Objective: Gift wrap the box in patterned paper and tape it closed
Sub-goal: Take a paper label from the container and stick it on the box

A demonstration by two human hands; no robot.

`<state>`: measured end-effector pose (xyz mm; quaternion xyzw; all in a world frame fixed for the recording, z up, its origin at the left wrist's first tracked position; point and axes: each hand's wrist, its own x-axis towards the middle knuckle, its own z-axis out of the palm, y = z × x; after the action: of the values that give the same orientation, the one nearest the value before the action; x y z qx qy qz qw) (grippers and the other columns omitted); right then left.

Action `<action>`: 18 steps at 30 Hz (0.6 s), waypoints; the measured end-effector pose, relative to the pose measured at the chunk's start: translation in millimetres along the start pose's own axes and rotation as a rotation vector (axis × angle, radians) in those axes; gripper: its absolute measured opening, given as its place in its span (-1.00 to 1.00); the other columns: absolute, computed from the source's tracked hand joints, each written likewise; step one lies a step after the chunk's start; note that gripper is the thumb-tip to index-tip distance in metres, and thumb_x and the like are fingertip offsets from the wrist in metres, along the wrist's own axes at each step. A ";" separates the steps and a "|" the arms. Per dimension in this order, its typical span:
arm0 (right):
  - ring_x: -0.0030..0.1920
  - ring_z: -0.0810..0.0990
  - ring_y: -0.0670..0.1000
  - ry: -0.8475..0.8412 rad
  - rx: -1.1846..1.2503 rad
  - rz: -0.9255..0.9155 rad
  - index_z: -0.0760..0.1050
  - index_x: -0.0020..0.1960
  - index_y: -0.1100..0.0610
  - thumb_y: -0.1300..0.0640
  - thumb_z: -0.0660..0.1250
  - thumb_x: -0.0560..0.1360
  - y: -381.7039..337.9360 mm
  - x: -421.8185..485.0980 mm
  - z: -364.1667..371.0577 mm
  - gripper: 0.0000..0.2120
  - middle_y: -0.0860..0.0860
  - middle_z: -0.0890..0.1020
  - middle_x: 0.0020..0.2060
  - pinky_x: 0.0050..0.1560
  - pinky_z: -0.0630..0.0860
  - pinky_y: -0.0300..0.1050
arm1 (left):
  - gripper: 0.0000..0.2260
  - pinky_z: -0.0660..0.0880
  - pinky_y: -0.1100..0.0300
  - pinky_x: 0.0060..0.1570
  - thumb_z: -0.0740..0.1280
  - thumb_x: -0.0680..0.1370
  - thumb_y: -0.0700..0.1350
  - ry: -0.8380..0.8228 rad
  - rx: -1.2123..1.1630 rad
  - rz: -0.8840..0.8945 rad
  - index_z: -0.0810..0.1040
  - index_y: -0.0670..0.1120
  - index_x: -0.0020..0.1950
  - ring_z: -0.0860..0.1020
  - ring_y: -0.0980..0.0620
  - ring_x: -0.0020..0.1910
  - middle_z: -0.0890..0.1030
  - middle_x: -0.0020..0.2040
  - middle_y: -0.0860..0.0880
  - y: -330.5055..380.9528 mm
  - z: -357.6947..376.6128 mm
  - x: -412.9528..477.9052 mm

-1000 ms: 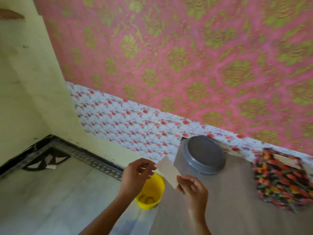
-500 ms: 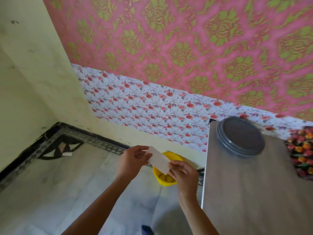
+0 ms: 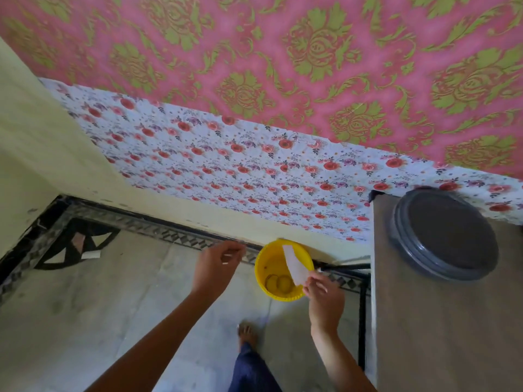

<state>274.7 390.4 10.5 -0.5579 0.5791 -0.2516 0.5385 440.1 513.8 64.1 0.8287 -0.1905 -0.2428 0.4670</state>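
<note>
My right hand pinches a small white paper strip by its lower end, holding it up over the open yellow bin on the floor. My left hand hovers left of the bin, apart from the strip, its fingers curled together with nothing clearly between them. Neither the box nor the patterned wrapping paper is in view.
A brown table fills the right side, with a round grey lid at its far end. The bin holds a few rings. Floral and pink paper covers the wall. My foot stands on the marble floor.
The view has swung left and down, so the colourful wrapped box has left the frame. My left hand let go of the white strip and drew away left; the right hand keeps it over the bin.
</note>
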 end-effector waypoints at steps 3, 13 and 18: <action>-0.15 0.65 0.16 -0.041 -0.243 0.018 0.62 0.02 0.11 0.38 0.29 0.44 23.8 27.3 22.7 -0.73 0.19 0.68 -0.09 -0.23 0.46 -0.22 | -0.79 0.47 0.50 -0.20 0.38 0.51 -0.21 -0.038 0.068 0.007 0.59 0.13 -0.16 0.60 0.33 -0.18 0.63 -0.22 0.22 -18.1 12.4 19.6; -0.04 0.53 0.17 -0.293 -0.541 0.450 0.48 0.25 0.18 0.27 0.17 0.52 157.3 110.6 92.2 -0.68 0.15 0.59 -0.03 -0.17 0.35 -0.15 | -0.67 0.48 0.47 -0.10 0.32 0.53 -0.26 -0.118 0.066 -0.056 0.54 0.23 -0.10 0.61 0.26 -0.11 0.61 -0.12 0.31 -131.4 95.8 89.2; 0.19 0.48 0.19 -0.400 -0.595 0.562 0.32 0.40 0.17 0.33 0.17 0.50 216.0 144.3 114.0 -0.53 0.19 0.50 0.23 -0.01 0.39 -0.11 | -0.81 0.48 0.42 -0.02 0.30 0.55 -0.22 -0.218 0.073 -0.078 0.63 0.02 0.03 0.60 0.17 -0.06 0.65 -0.03 0.14 -179.6 136.9 122.3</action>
<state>326.0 347.6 -265.2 -0.5473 0.6397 0.1945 0.5034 475.7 442.4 -180.1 0.8207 -0.2164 -0.3422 0.4031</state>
